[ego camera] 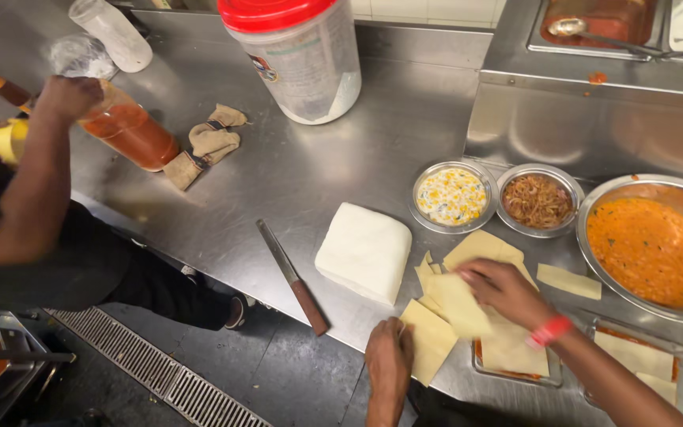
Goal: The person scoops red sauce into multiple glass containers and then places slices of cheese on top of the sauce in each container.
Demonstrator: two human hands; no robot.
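My left hand (389,356) presses on a pale yellow pasta sheet (428,340) at the counter's front edge. My right hand (503,289), with a red wristband, lies on another pasta sheet (460,304) that it holds over a small metal tray (515,372). More cut sheets lie around both hands, one strip (569,281) to the right. A white block of stacked dough (365,251) sits just left of the sheets.
A knife (294,277) lies left of the white block. Bowls of corn mix (452,196), fried onions (537,201) and orange sauce (654,249) stand behind. A co-worker's arm (37,166) holds an orange sauce bottle (128,130) at the left. Big red-lidded jar (298,55) at back.
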